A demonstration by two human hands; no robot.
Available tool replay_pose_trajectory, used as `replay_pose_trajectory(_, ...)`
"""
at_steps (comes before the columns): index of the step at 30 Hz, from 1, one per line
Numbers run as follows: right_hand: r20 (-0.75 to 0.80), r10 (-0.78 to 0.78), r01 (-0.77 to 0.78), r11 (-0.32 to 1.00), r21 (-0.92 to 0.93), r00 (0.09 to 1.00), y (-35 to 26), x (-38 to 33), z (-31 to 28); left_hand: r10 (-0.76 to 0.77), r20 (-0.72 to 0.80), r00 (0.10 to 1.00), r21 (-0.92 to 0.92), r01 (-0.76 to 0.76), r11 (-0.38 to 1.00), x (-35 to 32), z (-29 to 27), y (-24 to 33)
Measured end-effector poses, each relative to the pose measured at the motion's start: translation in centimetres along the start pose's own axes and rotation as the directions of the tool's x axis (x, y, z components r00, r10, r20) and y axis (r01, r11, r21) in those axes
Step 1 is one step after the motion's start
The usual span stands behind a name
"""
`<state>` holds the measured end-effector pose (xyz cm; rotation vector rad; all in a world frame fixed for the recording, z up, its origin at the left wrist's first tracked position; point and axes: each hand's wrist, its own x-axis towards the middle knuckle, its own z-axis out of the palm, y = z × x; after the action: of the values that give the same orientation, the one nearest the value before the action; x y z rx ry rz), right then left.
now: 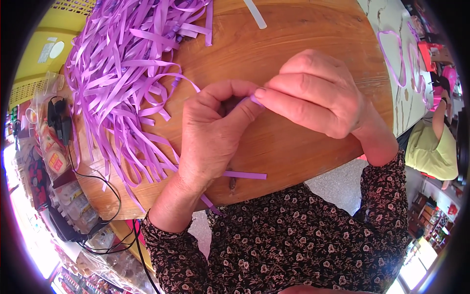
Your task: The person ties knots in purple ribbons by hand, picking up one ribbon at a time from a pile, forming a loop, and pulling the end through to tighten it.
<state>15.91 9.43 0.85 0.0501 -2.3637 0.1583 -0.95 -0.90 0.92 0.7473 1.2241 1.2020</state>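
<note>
Over the middle of the wooden table, my left hand and my right hand meet fingertip to fingertip. Pinched between them is a purple ribbon, of which only a small bit shows at the fingertips. Its tails seem to hang behind my left wrist, where ribbon ends stick out over the table's near edge. My fingers cover whatever part they grip. Left of my hands lies a big heap of purple ribbons, several of them with darker knotted or wrapped spots.
The wooden table has a pale strip at its far side. A yellow basket stands left of the heap. Black cables hang at the left edge. On the right, a marble-patterned table holds purple loops; a person in yellow is beyond.
</note>
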Motion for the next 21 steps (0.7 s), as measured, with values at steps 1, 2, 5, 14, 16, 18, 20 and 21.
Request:
replay_pose_trajectory(1, -0.008, -0.033, 0.033, 0.999, 0.012, 0.999, 0.0, 0.0, -0.2, -0.017, 0.041, 0.999, -0.003, 0.017, 1.000, 0.0, 0.0, 0.1)
replay_pose_trajectory(2, -0.010, -0.037, 0.037, 0.999, 0.014, 0.999, 0.0, 0.0, -0.3, -0.035, 0.080, 0.996, -0.005, 0.036, 0.999, 0.0, 0.0, 0.2)
replay_pose_trajectory(5, 0.010, -0.043, 0.043, 0.999, 0.023, 0.999, 0.0, 0.0, -0.6, -0.047, 0.106, 0.993, 0.062, 0.040, 0.997, 0.0, -0.2, 0.3)
replay_pose_trajectory(14, 0.045, 0.333, -0.333, 0.908, 0.255, 0.942, -0.1, 0.0, -0.7, 0.069, -0.036, 0.997, -0.043, -0.070, 0.997, 0.0, 0.8, -0.4)
replay_pose_trajectory(16, 0.079, 0.426, -0.418, 0.807, 0.418, 0.901, -0.4, 0.3, -1.0, 0.080, -0.031, 0.996, -0.040, -0.081, 0.996, -0.1, 0.7, -0.2)
replay_pose_trajectory(18, 0.075, 0.429, -0.420, 0.806, 0.417, 0.900, -0.7, 0.5, -0.8, 0.084, -0.029, 0.996, -0.039, -0.085, 0.996, -0.4, 0.8, -0.3)
replay_pose_trajectory(20, 0.073, 0.435, -0.424, 0.805, 0.416, 0.898, -1.0, 0.7, -0.6, 0.153, -0.040, 0.987, -0.047, -0.155, 0.987, -0.5, 1.0, -0.7)
replay_pose_trajectory(21, 0.080, 0.445, -0.439, 0.811, 0.388, 0.892, -1.1, 0.8, -0.7, 0.152, -0.040, 0.988, -0.047, -0.153, 0.987, -0.5, 1.0, -0.7)
